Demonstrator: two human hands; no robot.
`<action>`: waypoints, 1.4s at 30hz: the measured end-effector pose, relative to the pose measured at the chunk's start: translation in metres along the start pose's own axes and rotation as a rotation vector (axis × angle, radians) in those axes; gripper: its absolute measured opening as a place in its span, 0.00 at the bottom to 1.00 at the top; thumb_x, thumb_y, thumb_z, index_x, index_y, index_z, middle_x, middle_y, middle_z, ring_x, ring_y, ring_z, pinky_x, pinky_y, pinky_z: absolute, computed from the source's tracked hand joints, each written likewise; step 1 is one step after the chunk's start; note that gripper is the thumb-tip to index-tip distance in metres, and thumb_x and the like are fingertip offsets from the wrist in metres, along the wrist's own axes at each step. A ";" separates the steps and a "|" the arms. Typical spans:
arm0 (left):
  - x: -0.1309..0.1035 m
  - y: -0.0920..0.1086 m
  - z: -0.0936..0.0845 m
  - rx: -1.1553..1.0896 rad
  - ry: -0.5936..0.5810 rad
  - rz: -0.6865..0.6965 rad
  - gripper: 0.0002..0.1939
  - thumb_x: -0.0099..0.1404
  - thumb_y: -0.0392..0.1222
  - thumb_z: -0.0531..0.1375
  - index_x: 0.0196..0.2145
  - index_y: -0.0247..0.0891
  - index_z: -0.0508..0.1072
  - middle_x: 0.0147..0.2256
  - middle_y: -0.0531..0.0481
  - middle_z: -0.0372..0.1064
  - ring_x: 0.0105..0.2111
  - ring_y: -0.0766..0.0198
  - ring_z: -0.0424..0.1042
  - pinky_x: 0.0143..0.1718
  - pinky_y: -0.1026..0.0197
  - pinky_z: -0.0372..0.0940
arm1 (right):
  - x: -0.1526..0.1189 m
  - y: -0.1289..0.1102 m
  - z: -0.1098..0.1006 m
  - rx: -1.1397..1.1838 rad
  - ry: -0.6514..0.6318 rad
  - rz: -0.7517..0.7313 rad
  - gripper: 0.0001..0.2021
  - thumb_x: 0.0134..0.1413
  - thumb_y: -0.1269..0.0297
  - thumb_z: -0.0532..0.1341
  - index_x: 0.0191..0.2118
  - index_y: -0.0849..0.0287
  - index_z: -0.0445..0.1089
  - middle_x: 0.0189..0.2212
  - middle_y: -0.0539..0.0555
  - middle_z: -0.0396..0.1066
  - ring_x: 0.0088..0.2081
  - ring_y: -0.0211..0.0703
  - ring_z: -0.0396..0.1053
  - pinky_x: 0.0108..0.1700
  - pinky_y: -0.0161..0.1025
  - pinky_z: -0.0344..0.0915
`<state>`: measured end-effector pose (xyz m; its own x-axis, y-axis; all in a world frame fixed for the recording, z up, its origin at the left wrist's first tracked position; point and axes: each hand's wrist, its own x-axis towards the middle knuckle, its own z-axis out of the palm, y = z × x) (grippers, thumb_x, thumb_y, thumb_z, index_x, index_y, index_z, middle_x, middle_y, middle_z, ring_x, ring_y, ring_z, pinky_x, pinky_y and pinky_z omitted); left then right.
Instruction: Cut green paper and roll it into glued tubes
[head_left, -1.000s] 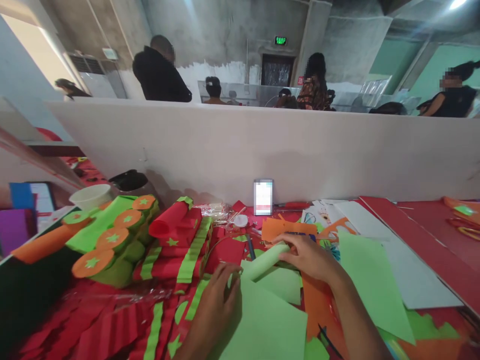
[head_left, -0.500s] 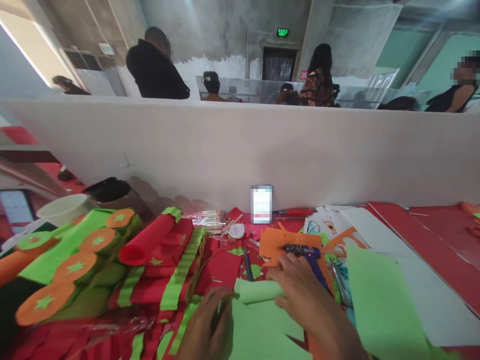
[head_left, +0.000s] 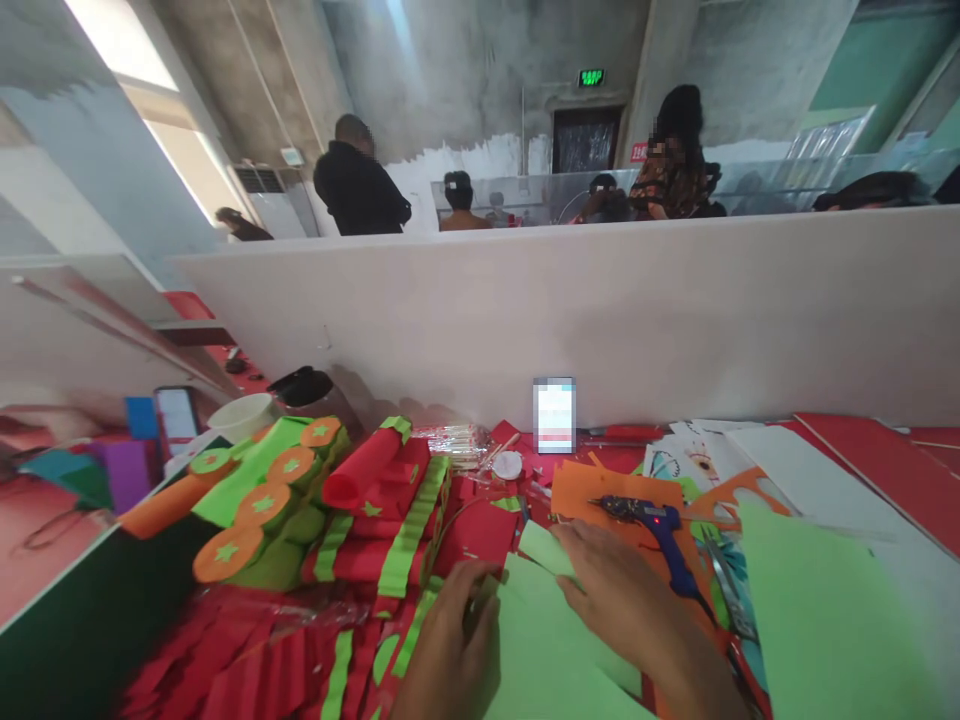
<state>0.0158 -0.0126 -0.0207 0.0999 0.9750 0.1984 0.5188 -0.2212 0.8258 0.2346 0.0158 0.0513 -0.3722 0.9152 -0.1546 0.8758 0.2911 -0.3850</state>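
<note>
A light green paper sheet (head_left: 551, 645) lies between my hands at the bottom of the view. My left hand (head_left: 454, 635) is at its left edge, fingers curled in and thumb and fingertips closed at the sheet's corner. A narrower green paper strip (head_left: 541, 548) slants above the sheet. My right hand (head_left: 611, 590) reaches over the strip's right end, with index finger and thumb on either side of it; the fingertips are partly hidden. Just above my right hand a blue glue gun (head_left: 652, 522) with a lit red light rests on orange paper (head_left: 577, 485).
Red felt rolls with green bands (head_left: 375, 490) and orange-ended green rolls (head_left: 262, 505) are stacked at the left. A phone (head_left: 554, 415) leans on the white partition (head_left: 450, 320). Scissors (head_left: 727, 585) and more green paper (head_left: 825, 610) lie at the right. People stand and sit beyond the partition.
The view has swung left. The green strip has turned from lying across the sheet's top to a slant, with my right hand at its end. The dark pen-like stick is out of sight.
</note>
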 end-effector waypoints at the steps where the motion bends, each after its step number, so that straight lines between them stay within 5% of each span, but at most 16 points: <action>1: 0.000 0.002 0.000 -0.006 0.011 -0.009 0.11 0.64 0.42 0.57 0.43 0.40 0.73 0.41 0.42 0.75 0.41 0.54 0.75 0.43 0.58 0.69 | 0.000 0.001 -0.001 0.021 0.009 0.002 0.22 0.60 0.68 0.54 0.60 0.60 0.63 0.58 0.65 0.65 0.59 0.60 0.62 0.56 0.55 0.62; 8: 0.000 0.000 0.000 -0.052 -0.043 -0.082 0.14 0.63 0.42 0.58 0.47 0.40 0.70 0.43 0.43 0.75 0.43 0.54 0.74 0.45 0.57 0.66 | -0.003 -0.004 -0.001 0.104 -0.014 -0.026 0.27 0.58 0.63 0.54 0.64 0.57 0.57 0.63 0.63 0.59 0.61 0.61 0.60 0.56 0.53 0.61; 15: 0.003 0.001 -0.005 -0.195 -0.070 -0.071 0.17 0.64 0.46 0.58 0.49 0.38 0.69 0.31 0.49 0.74 0.33 0.58 0.71 0.36 0.61 0.63 | -0.003 -0.016 0.002 0.131 -0.130 -0.121 0.35 0.54 0.65 0.55 0.68 0.57 0.49 0.65 0.60 0.56 0.63 0.56 0.58 0.59 0.49 0.58; 26: 0.007 0.003 -0.009 -0.393 -0.104 -0.119 0.18 0.66 0.52 0.58 0.44 0.35 0.71 0.24 0.54 0.64 0.24 0.67 0.59 0.25 0.67 0.54 | 0.003 -0.022 0.011 0.205 -0.097 -0.166 0.36 0.51 0.64 0.59 0.67 0.51 0.52 0.65 0.55 0.57 0.61 0.53 0.61 0.55 0.43 0.59; 36: 0.008 0.003 -0.012 -0.501 -0.128 -0.119 0.18 0.65 0.53 0.59 0.39 0.34 0.73 0.30 0.50 0.71 0.30 0.63 0.68 0.32 0.65 0.63 | 0.001 -0.023 0.004 0.210 -0.130 -0.096 0.30 0.54 0.56 0.59 0.63 0.53 0.58 0.60 0.61 0.64 0.57 0.59 0.65 0.49 0.47 0.63; 42: 0.010 -0.002 -0.014 -0.572 -0.120 -0.161 0.17 0.64 0.50 0.60 0.45 0.35 0.70 0.35 0.47 0.75 0.33 0.61 0.72 0.33 0.63 0.65 | 0.004 -0.021 0.003 0.245 -0.136 -0.079 0.30 0.55 0.54 0.59 0.63 0.53 0.59 0.62 0.60 0.61 0.58 0.58 0.63 0.49 0.46 0.63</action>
<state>0.0036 -0.0030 -0.0131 0.1702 0.9853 0.0142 -0.0004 -0.0144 0.9999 0.2138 0.0122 0.0559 -0.4890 0.8415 -0.2297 0.7482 0.2692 -0.6064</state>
